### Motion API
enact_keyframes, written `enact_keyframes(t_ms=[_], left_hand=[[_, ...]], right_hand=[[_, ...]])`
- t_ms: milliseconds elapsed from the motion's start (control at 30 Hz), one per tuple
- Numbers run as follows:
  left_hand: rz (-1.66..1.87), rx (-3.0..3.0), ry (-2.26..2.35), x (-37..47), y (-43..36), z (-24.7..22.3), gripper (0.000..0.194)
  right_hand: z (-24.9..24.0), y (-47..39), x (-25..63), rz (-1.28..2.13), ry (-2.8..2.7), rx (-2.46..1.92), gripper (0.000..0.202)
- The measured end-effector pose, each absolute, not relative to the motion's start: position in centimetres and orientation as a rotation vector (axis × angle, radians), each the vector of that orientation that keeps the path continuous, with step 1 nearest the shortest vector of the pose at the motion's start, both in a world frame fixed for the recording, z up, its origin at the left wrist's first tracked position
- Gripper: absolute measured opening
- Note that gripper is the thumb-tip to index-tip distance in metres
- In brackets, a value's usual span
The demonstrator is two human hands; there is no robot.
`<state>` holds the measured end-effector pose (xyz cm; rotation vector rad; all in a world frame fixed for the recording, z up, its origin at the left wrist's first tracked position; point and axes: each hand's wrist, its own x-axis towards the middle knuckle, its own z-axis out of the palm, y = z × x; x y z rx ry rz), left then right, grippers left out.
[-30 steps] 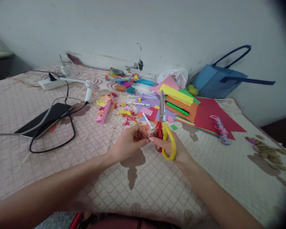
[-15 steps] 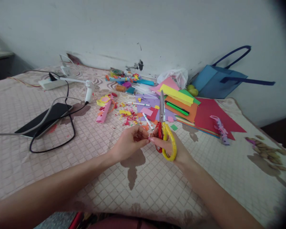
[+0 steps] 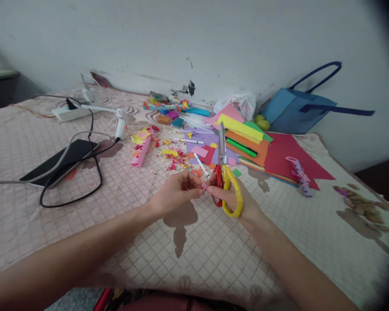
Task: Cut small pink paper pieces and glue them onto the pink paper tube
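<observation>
Pinching tiny pink piece (image 3: 204, 185), just towards six o'clock from centre, with left hand (image 3: 178, 193) and right hand (image 3: 231, 198) nearly together; carrying scissors (image 3: 227, 175) in the right with blades (image 3: 222, 140) towards twelve; could drop the piece by pinching loosely, or snag yellow paper (image 3: 241, 128) by tilting blades.

Pale wall (image 3: 132, 39) w/ blk marks (image 3: 190, 88); cloth-covered tbl (image 3: 149, 259); speckled gray flr (image 3: 74, 299).

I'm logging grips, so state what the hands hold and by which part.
The right hand holds scissors by the handles; the left hand pinches a small pink piece, exact part too small to tell.
</observation>
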<state>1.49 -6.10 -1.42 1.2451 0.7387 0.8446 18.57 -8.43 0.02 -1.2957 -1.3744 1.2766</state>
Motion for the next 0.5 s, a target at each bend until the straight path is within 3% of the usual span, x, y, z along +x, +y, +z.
enact_keyframes(t_ms=[500], left_hand=[[0.757, 1.111, 0.690, 1.55, -6.09, -1.06, 0.021]], right_hand=[[0.26, -8.38, 18.98, 1.267, -1.428, -1.292, 0.014]])
